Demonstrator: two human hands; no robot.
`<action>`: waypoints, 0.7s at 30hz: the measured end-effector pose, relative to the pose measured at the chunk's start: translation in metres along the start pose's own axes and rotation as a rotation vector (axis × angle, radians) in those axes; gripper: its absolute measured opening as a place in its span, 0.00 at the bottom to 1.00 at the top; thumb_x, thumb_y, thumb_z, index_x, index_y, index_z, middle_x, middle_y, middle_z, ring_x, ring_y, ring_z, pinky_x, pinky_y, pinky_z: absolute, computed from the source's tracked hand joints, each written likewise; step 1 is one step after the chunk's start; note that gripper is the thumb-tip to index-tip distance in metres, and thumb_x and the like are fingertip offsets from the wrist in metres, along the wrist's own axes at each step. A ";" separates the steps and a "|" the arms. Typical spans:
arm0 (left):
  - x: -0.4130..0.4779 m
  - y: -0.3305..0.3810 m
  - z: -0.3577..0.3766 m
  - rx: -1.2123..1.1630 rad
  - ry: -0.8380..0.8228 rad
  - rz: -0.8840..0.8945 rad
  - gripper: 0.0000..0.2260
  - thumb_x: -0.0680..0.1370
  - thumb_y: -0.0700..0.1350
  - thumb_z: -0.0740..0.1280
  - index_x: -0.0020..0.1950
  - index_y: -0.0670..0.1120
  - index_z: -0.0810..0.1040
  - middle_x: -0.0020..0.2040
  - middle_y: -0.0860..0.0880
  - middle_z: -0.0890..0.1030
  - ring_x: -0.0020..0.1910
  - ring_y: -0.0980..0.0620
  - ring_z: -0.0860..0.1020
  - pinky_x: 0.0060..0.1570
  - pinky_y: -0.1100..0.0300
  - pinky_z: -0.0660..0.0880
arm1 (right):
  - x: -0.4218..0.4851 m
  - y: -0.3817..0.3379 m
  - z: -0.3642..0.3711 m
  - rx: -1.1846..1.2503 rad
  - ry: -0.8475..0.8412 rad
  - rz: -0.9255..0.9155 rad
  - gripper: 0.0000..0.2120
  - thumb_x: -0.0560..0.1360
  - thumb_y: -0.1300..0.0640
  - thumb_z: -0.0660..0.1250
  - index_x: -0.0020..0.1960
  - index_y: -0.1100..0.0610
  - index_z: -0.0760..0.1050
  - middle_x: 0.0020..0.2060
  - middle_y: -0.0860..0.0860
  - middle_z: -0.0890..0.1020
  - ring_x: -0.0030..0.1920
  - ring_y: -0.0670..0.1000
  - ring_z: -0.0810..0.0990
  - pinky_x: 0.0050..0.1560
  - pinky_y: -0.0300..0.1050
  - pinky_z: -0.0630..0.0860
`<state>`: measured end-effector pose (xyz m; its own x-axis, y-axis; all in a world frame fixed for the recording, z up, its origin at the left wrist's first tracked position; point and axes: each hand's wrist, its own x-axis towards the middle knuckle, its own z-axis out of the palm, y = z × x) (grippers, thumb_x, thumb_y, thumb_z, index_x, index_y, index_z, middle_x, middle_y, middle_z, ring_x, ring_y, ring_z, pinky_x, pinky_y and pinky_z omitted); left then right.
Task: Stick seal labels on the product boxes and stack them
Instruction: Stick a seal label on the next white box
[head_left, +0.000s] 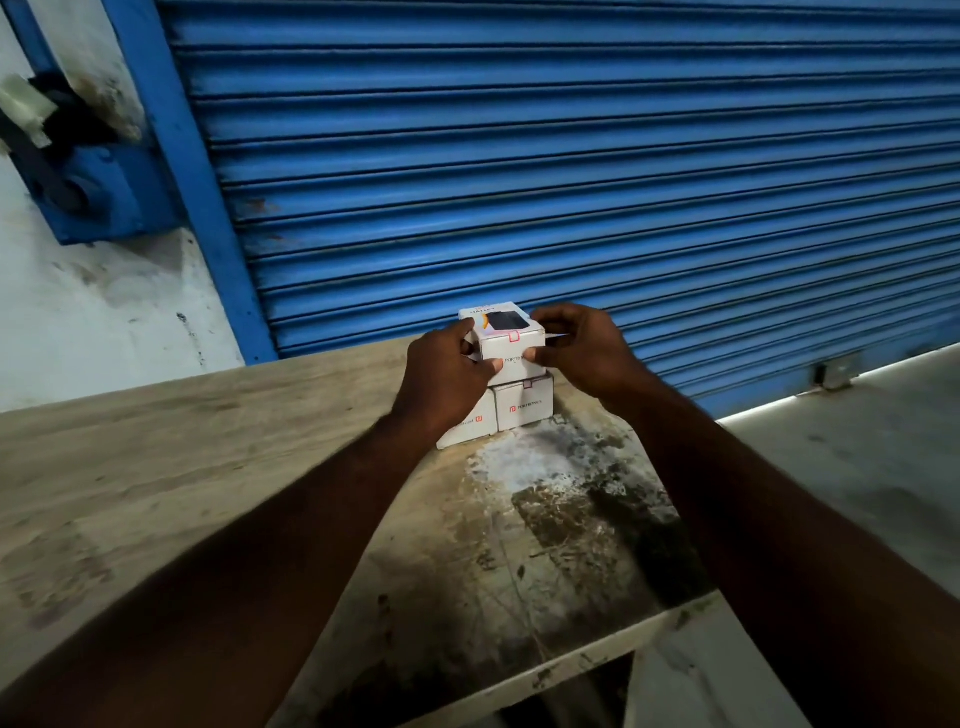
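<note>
**On the far desk (208, 441) edge, two hands grip the top box (506, 338)**

Near the blue shutter (571, 156), both forearms reach forward and meet at a small stack. The left hand (447, 369) grips the top box from the left, its fingers curled round the side and its thumb on the near face. The right hand (582, 353) grips it from the right, thumb also on the near face.

Three white boxes show: the top box sits on two lower boxes (524, 402) standing side by side on the desk. A small red-outlined seal label (514, 336) folds over the top box's near upper edge. The right lower box reads "PORTRONICS" beside a red logo, and the top box shows "PORTR", the rest covered by a thumb.
</note>
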<state>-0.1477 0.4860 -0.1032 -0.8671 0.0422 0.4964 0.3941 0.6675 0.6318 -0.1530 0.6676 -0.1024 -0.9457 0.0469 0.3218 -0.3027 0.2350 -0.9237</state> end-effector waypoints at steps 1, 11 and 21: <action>0.000 0.000 0.002 -0.001 0.003 0.010 0.23 0.73 0.46 0.77 0.67 0.45 0.79 0.53 0.45 0.85 0.51 0.46 0.83 0.55 0.53 0.78 | 0.001 0.002 -0.001 0.002 0.001 -0.001 0.19 0.71 0.72 0.74 0.59 0.59 0.78 0.49 0.50 0.84 0.46 0.44 0.83 0.44 0.37 0.83; -0.004 0.002 0.009 -0.009 0.026 0.043 0.18 0.72 0.46 0.78 0.61 0.45 0.82 0.53 0.48 0.85 0.47 0.49 0.83 0.51 0.57 0.78 | -0.001 0.013 -0.008 0.110 0.009 -0.024 0.18 0.72 0.75 0.71 0.58 0.60 0.76 0.47 0.48 0.83 0.45 0.45 0.83 0.47 0.37 0.82; -0.006 0.000 0.011 -0.001 0.034 0.032 0.17 0.73 0.45 0.77 0.60 0.45 0.82 0.53 0.48 0.85 0.48 0.50 0.83 0.49 0.58 0.78 | 0.003 0.021 -0.003 0.085 0.023 -0.025 0.20 0.73 0.73 0.72 0.62 0.59 0.76 0.52 0.50 0.83 0.51 0.49 0.83 0.52 0.44 0.81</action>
<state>-0.1456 0.4934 -0.1129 -0.8433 0.0379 0.5361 0.4216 0.6654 0.6161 -0.1621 0.6755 -0.1199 -0.9350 0.0643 0.3488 -0.3362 0.1530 -0.9293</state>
